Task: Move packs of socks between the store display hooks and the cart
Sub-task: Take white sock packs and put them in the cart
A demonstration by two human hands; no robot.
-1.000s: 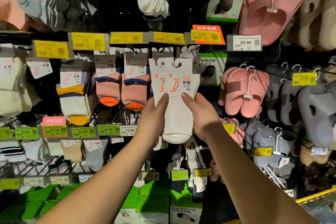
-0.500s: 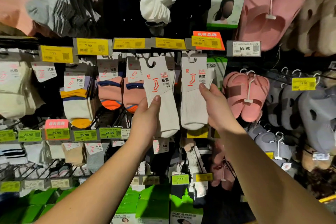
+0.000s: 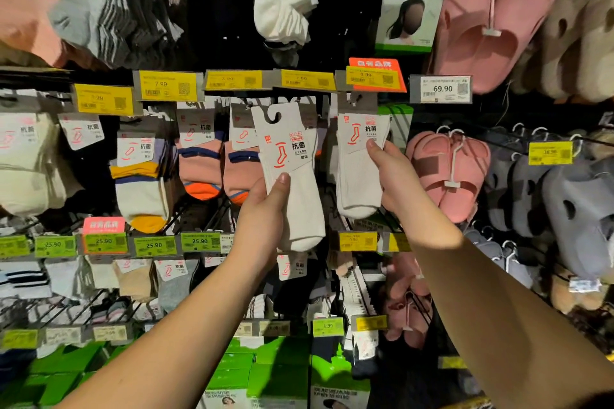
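Note:
My left hand point(image 3: 262, 209) grips a white sock pack point(image 3: 292, 176) with a red sock logo, thumb on its front. This pack tilts left and its hook hole is free in front of the display. My right hand point(image 3: 392, 176) pinches a second white sock pack point(image 3: 357, 163) by its right edge. The top of that pack reaches up to a display hook point(image 3: 354, 100) under the yellow price tags; whether it hangs on the hook I cannot tell. No cart is in view.
Pink and orange sock packs point(image 3: 202, 159) and striped ones point(image 3: 139, 189) hang left of my hands. Pink slippers point(image 3: 448, 169) and grey slippers point(image 3: 578, 209) hang on the right. A row of yellow price tags point(image 3: 232, 80) runs above, green boxes point(image 3: 279, 365) stand below.
The two packs, first held together, have been drawn apart. My right hand carried one up and right to the hook. My left hand keeps the other pack, tilted, a little higher.

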